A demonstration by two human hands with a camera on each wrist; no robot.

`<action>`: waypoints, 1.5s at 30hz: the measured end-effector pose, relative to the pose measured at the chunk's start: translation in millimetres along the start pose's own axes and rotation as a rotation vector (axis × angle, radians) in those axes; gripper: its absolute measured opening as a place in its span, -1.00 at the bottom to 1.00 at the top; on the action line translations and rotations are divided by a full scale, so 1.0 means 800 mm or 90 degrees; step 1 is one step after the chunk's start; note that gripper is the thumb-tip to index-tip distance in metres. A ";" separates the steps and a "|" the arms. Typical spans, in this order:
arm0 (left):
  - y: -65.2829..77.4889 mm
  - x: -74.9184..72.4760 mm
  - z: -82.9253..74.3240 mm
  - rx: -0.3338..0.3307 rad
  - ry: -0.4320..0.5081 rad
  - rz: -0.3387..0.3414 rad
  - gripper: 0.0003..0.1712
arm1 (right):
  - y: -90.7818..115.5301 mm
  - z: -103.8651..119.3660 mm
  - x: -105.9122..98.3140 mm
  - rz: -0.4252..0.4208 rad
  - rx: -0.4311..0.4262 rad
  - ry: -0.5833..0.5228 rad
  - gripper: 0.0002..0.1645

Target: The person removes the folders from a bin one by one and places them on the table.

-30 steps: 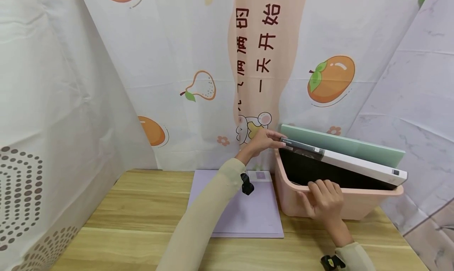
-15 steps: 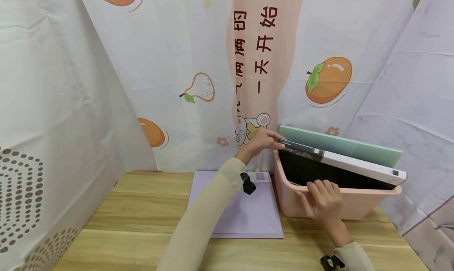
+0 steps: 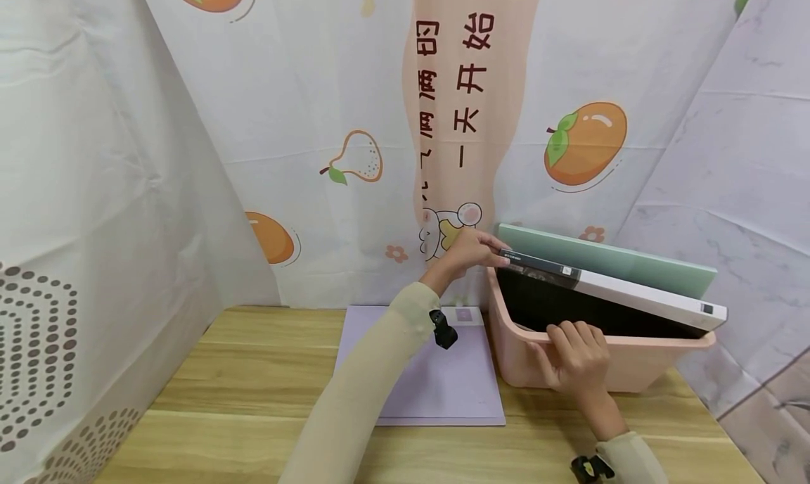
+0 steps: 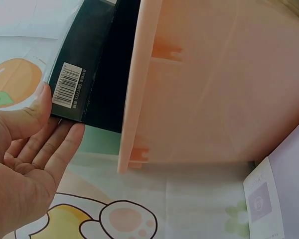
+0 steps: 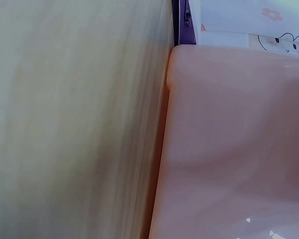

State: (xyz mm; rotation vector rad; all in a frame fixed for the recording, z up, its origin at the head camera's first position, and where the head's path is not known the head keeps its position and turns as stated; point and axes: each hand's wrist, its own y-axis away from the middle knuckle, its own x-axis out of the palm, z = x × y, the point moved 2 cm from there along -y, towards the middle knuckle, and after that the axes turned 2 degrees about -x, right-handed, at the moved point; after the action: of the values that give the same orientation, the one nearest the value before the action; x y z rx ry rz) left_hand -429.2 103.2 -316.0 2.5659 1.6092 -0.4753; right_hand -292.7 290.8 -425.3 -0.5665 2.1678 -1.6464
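Note:
A thick black file folder with a black-and-white spine [image 3: 645, 296] leans in a pink plastic bin [image 3: 522, 364], its left end raised higher than its right. My left hand [image 3: 470, 250] pinches that raised end. In the left wrist view, the thumb lies beside the barcode [image 4: 67, 85] on the folder's dark end, with fingertips at its lower edge. My right hand [image 3: 579, 361] grips the bin's front rim, fingers curled over it and thumb outside. The right wrist view shows the bin's pink wall [image 5: 229, 124] but no hand. Behind the black folder stands a pale green folder [image 3: 620, 259].
A flat lilac folder [image 3: 443, 389] lies on the wooden table [image 3: 253, 378] left of the bin, partly under my left forearm. A printed curtain [image 3: 304, 83] hangs right behind the table and bin.

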 end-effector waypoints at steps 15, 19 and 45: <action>0.005 0.004 -0.009 -0.001 -0.016 -0.020 -0.82 | -0.004 0.002 -0.001 -0.007 -0.008 -0.006 -0.31; 0.007 0.005 -0.010 -0.002 -0.011 -0.024 -0.82 | -0.004 0.001 -0.001 -0.007 -0.010 -0.005 -0.30; 0.011 0.006 -0.018 0.000 0.019 -0.066 -0.85 | -0.002 0.001 -0.001 -0.002 -0.005 -0.001 -0.30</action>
State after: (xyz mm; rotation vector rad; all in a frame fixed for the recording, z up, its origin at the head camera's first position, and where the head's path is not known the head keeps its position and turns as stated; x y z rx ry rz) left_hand -416.4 106.4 -305.0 2.5102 1.7595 -0.4473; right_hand -291.4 290.0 -424.2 -0.5729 2.1749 -1.6392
